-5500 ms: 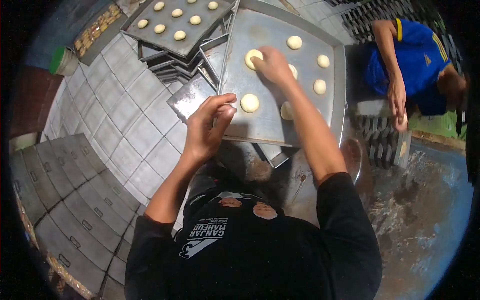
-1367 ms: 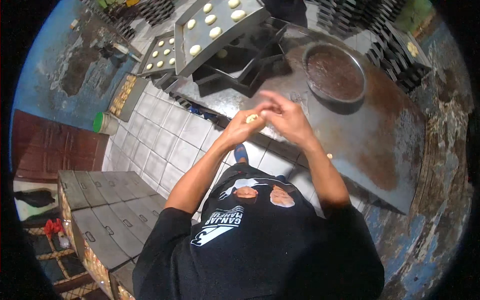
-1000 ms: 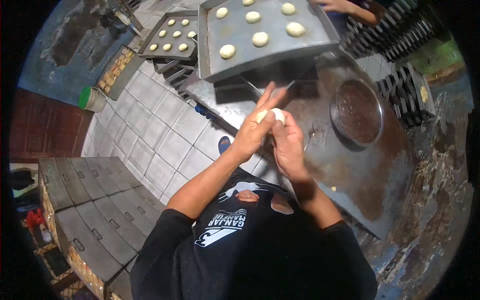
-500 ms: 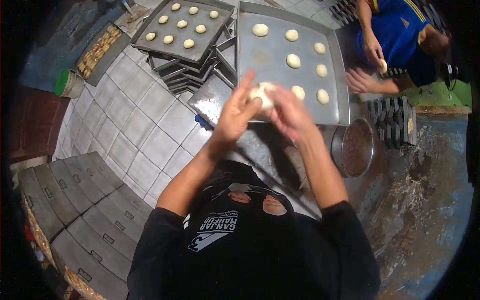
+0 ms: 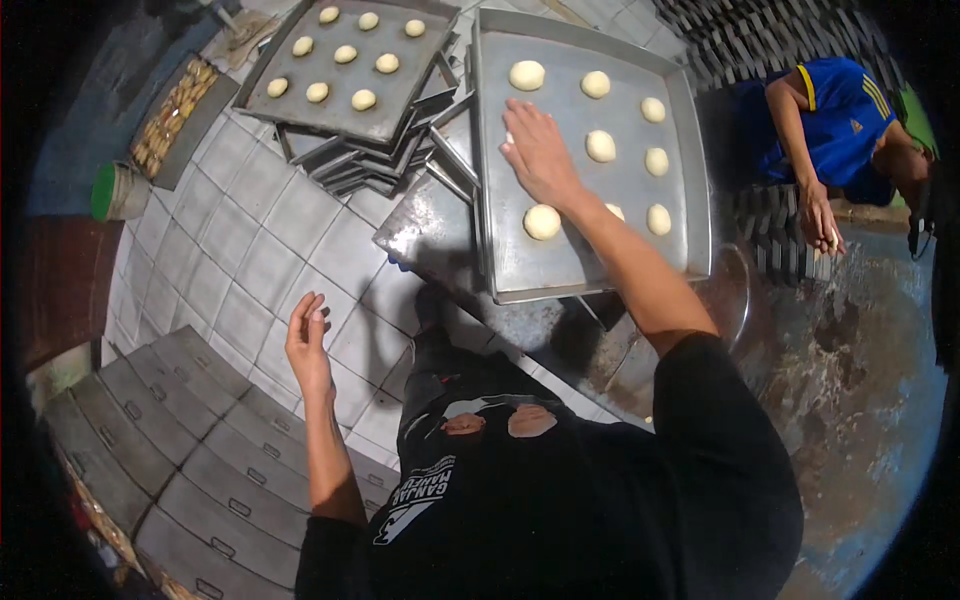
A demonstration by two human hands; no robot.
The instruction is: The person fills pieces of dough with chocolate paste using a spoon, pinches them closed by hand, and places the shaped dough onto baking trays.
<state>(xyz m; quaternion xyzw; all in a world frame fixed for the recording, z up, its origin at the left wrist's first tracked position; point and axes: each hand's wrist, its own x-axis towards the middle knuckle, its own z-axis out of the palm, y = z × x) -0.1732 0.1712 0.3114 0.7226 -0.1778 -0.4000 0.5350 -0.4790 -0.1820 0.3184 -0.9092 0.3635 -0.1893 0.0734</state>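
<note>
My right hand (image 5: 542, 160) reaches over the left side of a large metal baking tray (image 5: 640, 262). A pale dough ball (image 5: 509, 138) shows in part between its thumb and fingers, close to the tray's surface; the hand covers the remainder. Nearer to me on the tray sits another rounded dough ball (image 5: 542, 222), and more lie in rows to the right, one partly hidden by my forearm. My left hand (image 5: 310, 345) hangs over the tiled floor, empty, its fingers loosely bent and apart.
Stacked trays, the top one (image 5: 385, 125) bearing several dough balls, stand at the far left. A co-worker's hand (image 5: 820, 225) on the right holds a small pale piece. Grey lidded tins (image 5: 190, 450) line the lower left; a bucket (image 5: 122, 192) stands by the wall.
My hands, together around a dough ball before, have parted. The right went forward onto the tray with dough; the left dropped back and left, empty. The co-worker's hand moved nearer and right.
</note>
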